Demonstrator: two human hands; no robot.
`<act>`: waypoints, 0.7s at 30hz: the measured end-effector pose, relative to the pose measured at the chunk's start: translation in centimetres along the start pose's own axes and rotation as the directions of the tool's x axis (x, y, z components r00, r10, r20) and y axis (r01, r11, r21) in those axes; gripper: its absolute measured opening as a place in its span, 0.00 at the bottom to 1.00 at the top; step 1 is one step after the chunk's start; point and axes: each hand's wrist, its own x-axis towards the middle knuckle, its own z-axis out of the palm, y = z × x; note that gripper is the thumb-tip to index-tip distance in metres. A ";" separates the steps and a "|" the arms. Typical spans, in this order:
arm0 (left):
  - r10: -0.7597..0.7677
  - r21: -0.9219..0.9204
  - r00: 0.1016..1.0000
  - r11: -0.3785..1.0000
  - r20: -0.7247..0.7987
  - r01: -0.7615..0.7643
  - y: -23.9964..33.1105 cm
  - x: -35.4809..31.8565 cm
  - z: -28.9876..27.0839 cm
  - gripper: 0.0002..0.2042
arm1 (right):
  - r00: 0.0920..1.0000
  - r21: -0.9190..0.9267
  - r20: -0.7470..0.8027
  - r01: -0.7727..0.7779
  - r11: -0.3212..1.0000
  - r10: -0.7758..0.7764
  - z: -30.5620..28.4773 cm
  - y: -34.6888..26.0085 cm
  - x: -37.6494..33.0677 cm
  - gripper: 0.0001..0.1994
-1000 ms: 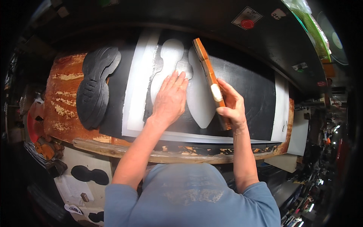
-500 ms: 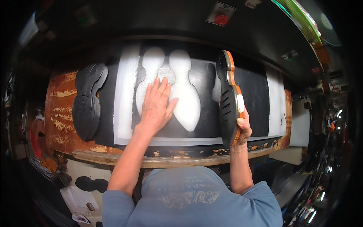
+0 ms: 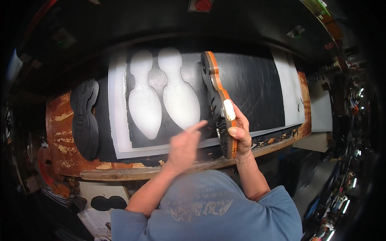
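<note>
My right hand (image 3: 240, 130) grips a sole-shaped cutting die (image 3: 217, 82) with an orange side and a white patch, held on edge. A dark sole piece (image 3: 210, 90) is partly inside the die, its lower end bent out toward my left hand. My left hand (image 3: 185, 148) is blurred by motion, its forefinger reaching to that bent end, which it seems to pinch; the thumb is hard to make out. Left of the die lies a black sheet (image 3: 245, 88) with two sole-shaped cut-outs (image 3: 145, 106) showing white beneath.
A white board (image 3: 117, 100) lies under the black sheet. Stacked black soles (image 3: 85, 124) sit at the left of the worn brown bench (image 3: 60, 136). A wooden strip (image 3: 120, 173) edges the front. A dark machine beam (image 3: 132, 24) with a red button (image 3: 202, 5) spans the far side.
My left hand has left the cut-outs and moved right and nearer, to the die. The sole's lower end now bends out, baring the die's inside. The view has shifted.
</note>
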 end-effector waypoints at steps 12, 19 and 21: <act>-0.190 -0.393 0.837 0.919 -0.513 -0.031 -4.4 -4.0 -9.7 0.19 | 0.971 -0.337 -0.089 0.181 0.924 -0.223 -3.4 -2.6 0.0 0.51; -0.073 -0.189 0.747 0.979 -0.661 -0.072 -4.7 -4.8 -11.7 0.19 | 0.897 -0.982 0.178 0.134 -0.134 -0.406 -4.4 0.8 0.8 0.44; -0.004 -0.052 0.620 0.997 -0.785 -0.061 -5.4 -6.0 -14.6 0.19 | 0.901 -0.989 0.140 0.110 -0.096 -0.410 -4.5 1.3 0.8 0.44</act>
